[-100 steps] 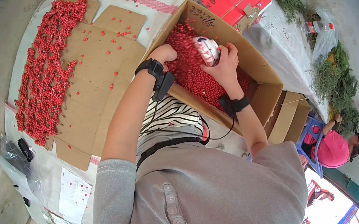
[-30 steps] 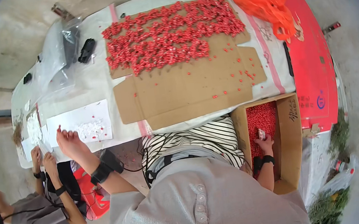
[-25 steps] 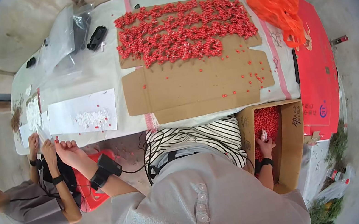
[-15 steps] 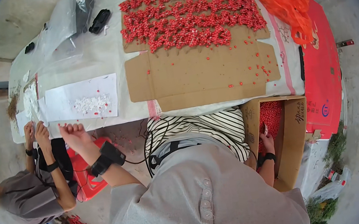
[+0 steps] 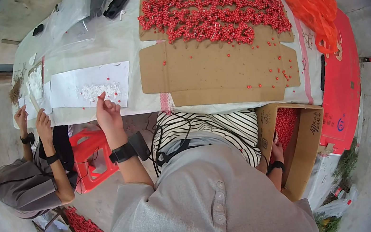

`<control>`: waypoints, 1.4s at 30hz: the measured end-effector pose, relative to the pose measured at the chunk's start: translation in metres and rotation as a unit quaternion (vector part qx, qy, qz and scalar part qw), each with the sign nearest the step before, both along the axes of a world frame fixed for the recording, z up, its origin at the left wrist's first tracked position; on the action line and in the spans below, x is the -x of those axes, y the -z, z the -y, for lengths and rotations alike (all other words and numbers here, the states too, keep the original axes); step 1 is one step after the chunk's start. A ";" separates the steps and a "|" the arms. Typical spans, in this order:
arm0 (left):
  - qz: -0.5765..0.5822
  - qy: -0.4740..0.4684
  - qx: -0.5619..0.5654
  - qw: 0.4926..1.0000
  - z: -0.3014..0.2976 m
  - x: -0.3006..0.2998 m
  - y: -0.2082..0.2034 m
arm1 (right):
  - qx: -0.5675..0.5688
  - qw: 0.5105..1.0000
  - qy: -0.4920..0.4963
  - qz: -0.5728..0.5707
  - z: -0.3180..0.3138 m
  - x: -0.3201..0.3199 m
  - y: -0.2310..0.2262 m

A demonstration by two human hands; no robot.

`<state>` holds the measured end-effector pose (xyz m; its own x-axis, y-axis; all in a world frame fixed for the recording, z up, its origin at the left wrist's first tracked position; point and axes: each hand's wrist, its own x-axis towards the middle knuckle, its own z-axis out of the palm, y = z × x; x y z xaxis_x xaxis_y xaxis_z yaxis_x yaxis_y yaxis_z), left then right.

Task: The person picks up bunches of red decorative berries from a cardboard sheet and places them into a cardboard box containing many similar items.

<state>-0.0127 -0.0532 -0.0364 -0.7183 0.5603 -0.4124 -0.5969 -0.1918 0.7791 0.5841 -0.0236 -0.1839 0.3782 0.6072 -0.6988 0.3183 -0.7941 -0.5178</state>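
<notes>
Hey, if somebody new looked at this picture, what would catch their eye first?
Probably the mass of red berries, in rough rows on flattened cardboard across the table. Next, perhaps, the bright orange plastic bag at the table's right end. Then the open cardboard box at the person's right, with more red berries inside and the right hand reaching in.

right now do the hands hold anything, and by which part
Left hand: maybe a berry at its fingertips, too small to tell. Right hand, in the box: can't tell.
</notes>
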 end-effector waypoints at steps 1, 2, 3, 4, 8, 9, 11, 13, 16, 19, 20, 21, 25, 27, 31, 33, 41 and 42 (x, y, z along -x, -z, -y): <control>0.003 0.001 0.002 1.000 -0.005 -0.006 -0.004 | 0.002 1.000 0.001 0.003 0.002 -0.004 0.002; 0.006 -0.032 0.033 0.999 -0.016 -0.016 -0.013 | 0.003 1.000 -0.014 -0.004 0.003 -0.009 0.007; 0.010 -0.064 0.064 0.996 -0.022 -0.021 -0.018 | 0.004 1.000 -0.029 -0.010 0.004 -0.014 0.012; 0.007 -0.063 0.064 0.996 -0.023 -0.020 -0.019 | 0.005 1.000 -0.028 -0.013 0.005 -0.016 0.015; 0.002 0.050 -0.071 0.996 -0.002 0.009 0.006 | -0.009 1.000 -0.011 -0.007 0.009 -0.017 0.021; 0.010 0.112 -0.173 0.978 0.007 0.018 0.011 | -0.005 1.000 -0.018 0.004 0.008 -0.016 0.021; -0.044 -0.011 -0.079 0.996 -0.019 -0.011 -0.020 | -0.004 1.000 -0.016 -0.002 0.008 -0.016 0.019; -0.100 -0.133 0.020 0.986 -0.031 -0.025 -0.039 | -0.001 1.000 -0.014 -0.012 0.011 -0.014 0.015; -0.229 -0.009 -0.007 0.973 -0.003 0.003 -0.014 | 0.002 0.999 -0.019 -0.031 0.010 -0.007 0.011; -0.064 0.150 -0.422 0.892 0.029 0.040 0.014 | 0.015 0.999 -0.046 -0.026 0.008 -0.008 0.013; 0.011 0.170 -0.404 0.899 0.021 0.029 -0.012 | 0.015 0.999 -0.048 -0.011 0.009 -0.010 0.014; 0.013 0.171 -0.404 0.899 0.015 0.022 -0.024 | 0.014 0.999 -0.050 0.004 0.010 -0.011 0.015; -0.035 -0.082 -0.207 0.974 0.007 0.015 -0.041 | 0.019 0.999 -0.030 -0.038 0.013 -0.014 0.020; -0.201 -0.186 -0.030 0.961 0.012 0.034 -0.021 | 0.031 0.998 -0.009 -0.049 0.012 -0.017 0.026; -0.138 -0.173 -0.052 0.974 0.009 0.021 -0.028 | 0.058 0.968 -0.090 0.225 -0.001 0.003 -0.009; -0.119 -0.138 -0.034 0.983 0.013 0.019 -0.029 | 0.091 0.995 -0.049 0.007 -0.008 0.016 -0.047; -0.101 -0.212 0.163 0.958 0.030 0.036 -0.011 | 0.031 0.993 -0.092 -0.061 0.001 -0.017 -0.014; -0.181 -0.098 0.252 0.946 0.036 0.041 -0.005 | 0.003 0.994 -0.098 -0.045 0.004 -0.023 -0.003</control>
<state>-0.0537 -0.0893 -0.0316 -0.9333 0.1998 -0.2985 -0.2646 0.1795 0.9475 0.6070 -0.0276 -0.1806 0.1894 0.6585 -0.7284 0.4194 -0.7250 -0.5463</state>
